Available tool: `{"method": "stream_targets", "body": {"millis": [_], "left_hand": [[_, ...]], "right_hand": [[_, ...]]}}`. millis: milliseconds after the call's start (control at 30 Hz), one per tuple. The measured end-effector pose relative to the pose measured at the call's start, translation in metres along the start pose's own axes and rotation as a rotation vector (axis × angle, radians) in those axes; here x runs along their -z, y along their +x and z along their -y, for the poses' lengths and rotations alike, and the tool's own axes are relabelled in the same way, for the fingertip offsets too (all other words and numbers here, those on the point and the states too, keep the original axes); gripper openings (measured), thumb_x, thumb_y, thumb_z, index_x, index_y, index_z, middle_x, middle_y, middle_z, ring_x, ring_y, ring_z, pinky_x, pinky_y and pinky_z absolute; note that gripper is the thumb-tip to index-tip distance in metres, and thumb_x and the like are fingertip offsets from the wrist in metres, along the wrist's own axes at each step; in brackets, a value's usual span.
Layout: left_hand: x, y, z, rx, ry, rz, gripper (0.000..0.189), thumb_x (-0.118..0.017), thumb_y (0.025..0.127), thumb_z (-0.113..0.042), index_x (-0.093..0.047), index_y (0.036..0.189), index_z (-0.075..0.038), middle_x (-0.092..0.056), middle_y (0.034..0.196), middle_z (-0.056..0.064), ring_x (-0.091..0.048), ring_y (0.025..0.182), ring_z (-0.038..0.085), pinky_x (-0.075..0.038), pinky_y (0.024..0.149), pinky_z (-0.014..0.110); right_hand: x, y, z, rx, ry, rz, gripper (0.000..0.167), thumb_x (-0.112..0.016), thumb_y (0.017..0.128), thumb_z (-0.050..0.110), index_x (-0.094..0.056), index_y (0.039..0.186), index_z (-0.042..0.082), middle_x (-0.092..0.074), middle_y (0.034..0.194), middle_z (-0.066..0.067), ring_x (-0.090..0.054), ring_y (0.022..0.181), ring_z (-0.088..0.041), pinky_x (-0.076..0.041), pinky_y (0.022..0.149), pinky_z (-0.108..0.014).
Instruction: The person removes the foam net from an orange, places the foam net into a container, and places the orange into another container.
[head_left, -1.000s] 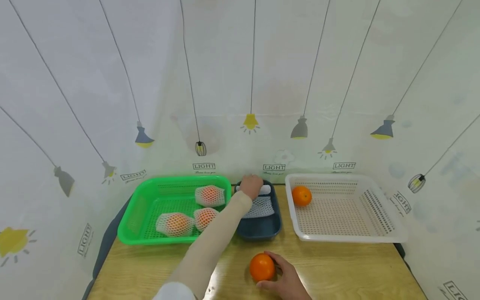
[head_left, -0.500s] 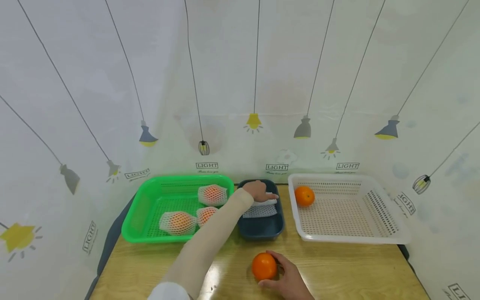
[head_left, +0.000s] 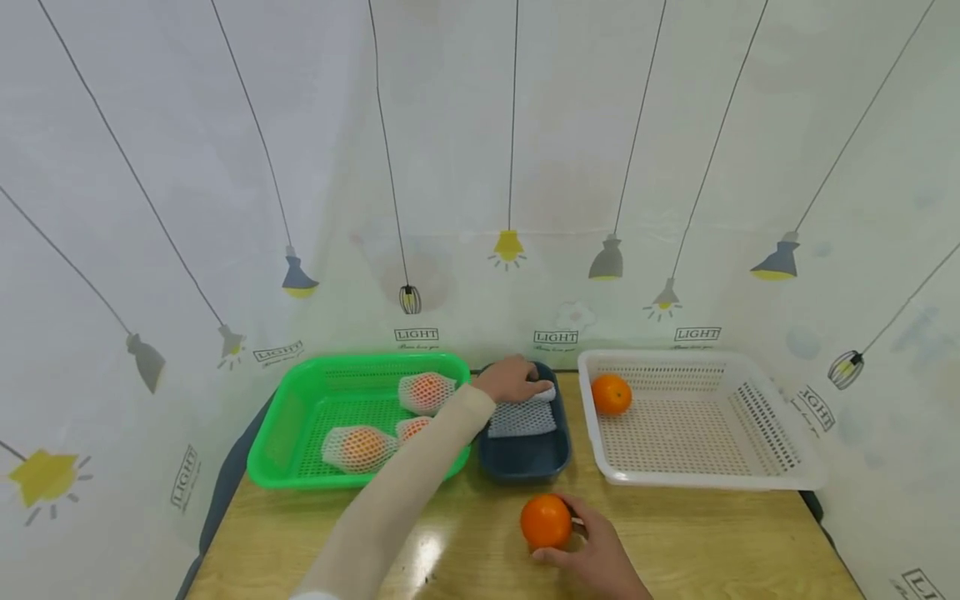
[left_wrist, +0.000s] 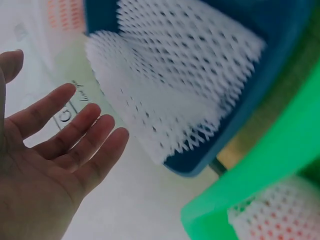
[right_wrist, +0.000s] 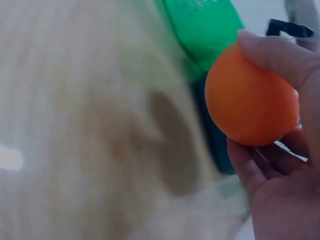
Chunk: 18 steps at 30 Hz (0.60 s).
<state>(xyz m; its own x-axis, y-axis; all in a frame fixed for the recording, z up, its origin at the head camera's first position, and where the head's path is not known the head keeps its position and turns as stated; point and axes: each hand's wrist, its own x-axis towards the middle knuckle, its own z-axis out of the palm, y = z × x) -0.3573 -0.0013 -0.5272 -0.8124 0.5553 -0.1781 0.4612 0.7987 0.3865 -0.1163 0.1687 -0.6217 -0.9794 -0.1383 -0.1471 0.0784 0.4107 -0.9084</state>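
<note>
Netting [left_wrist: 145, 110] just past the left hand [left_wrist: 42, 177], fingers loosely straight, nothing held, and the right hand [right_wrist: 285, 192] grips an orange [right_wrist: 250, 97], well apart!

So the table [head_left: 735, 537] is pale wood-look with visible grain, kinda shiny, with a bright glare spot [head_left: 427, 550] near the front and a few dark specks [head_left: 427, 577] by it. 3 containers sit straight on it, lined up along the back: green basket [head_left: 337, 408] on the left, blue bin [head_left: 525, 457] just beside it in the middle, white basket [head_left: 697, 433] on the right.
</note>
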Motion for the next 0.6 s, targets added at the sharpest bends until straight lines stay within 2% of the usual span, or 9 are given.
{"method": "stream_targets", "body": {"millis": [67, 133, 233, 367, 467, 600], "left_hand": [[0.002, -0.009, -0.004, -0.007, -0.051, -0.030, 0.048, -0.051, 0.105, -0.052, -0.071, 0.124, -0.013, -0.069, 0.120, 0.004, -0.064, 0.107, 0.018, -0.055, 0.092, 0.034], [0.000, -0.017, -0.009, -0.017, -0.105, -0.046, 0.048, -0.052, 0.105, -0.050, -0.065, 0.135, -0.015, -0.062, 0.137, 0.005, -0.059, 0.125, 0.021, -0.051, 0.104, 0.038], [-0.011, -0.025, -0.014, -0.063, -0.162, -0.066, 0.047, -0.052, 0.105, -0.049, -0.063, 0.137, -0.016, -0.059, 0.140, 0.005, -0.057, 0.128, 0.022, -0.050, 0.107, 0.040], [-0.026, -0.031, -0.020, -0.116, -0.226, -0.126, 0.047, -0.053, 0.105, -0.050, -0.063, 0.137, -0.017, -0.060, 0.138, 0.005, -0.059, 0.125, 0.021, -0.051, 0.106, 0.039], [-0.036, -0.037, -0.025, -0.120, -0.254, -0.177, 0.046, -0.054, 0.104, -0.049, -0.064, 0.137, -0.019, -0.061, 0.140, 0.005, -0.059, 0.128, 0.021, -0.050, 0.109, 0.040], [-0.050, -0.047, -0.037, -0.131, -0.254, -0.239, 0.041, -0.057, 0.104, -0.046, -0.064, 0.135, -0.021, -0.062, 0.140, 0.003, -0.059, 0.130, 0.023, -0.048, 0.112, 0.041]], "right_hand": [[0.008, 0.001, 0.006, 0.013, 0.014, -0.039, 0.085, -0.093, 0.071, 0.039, -0.056, 0.144, 0.016, -0.062, 0.140, -0.005, -0.061, 0.123, -0.025, -0.057, 0.100, -0.043], [0.016, -0.001, 0.012, 0.026, 0.021, -0.082, 0.082, -0.095, 0.070, 0.037, -0.058, 0.142, 0.021, -0.064, 0.137, -0.001, -0.062, 0.121, -0.021, -0.057, 0.099, -0.037], [0.030, -0.005, 0.019, 0.054, 0.016, -0.133, 0.078, -0.096, 0.069, 0.034, -0.060, 0.138, 0.026, -0.062, 0.133, 0.004, -0.060, 0.118, -0.013, -0.056, 0.096, -0.028], [0.049, -0.002, 0.030, 0.182, -0.005, -0.169, 0.076, -0.094, 0.073, 0.027, -0.059, 0.140, 0.021, -0.061, 0.132, -0.002, -0.057, 0.116, -0.005, -0.055, 0.095, -0.021], [0.063, 0.003, 0.039, 0.279, -0.042, -0.181, 0.076, -0.092, 0.076, 0.025, -0.056, 0.144, 0.017, -0.061, 0.134, -0.006, -0.056, 0.115, 0.001, -0.055, 0.094, -0.018], [0.081, 0.008, 0.049, 0.311, -0.100, -0.192, 0.077, -0.090, 0.079, 0.029, -0.054, 0.146, 0.017, -0.060, 0.136, -0.005, -0.053, 0.116, 0.005, -0.052, 0.095, -0.013]]}}
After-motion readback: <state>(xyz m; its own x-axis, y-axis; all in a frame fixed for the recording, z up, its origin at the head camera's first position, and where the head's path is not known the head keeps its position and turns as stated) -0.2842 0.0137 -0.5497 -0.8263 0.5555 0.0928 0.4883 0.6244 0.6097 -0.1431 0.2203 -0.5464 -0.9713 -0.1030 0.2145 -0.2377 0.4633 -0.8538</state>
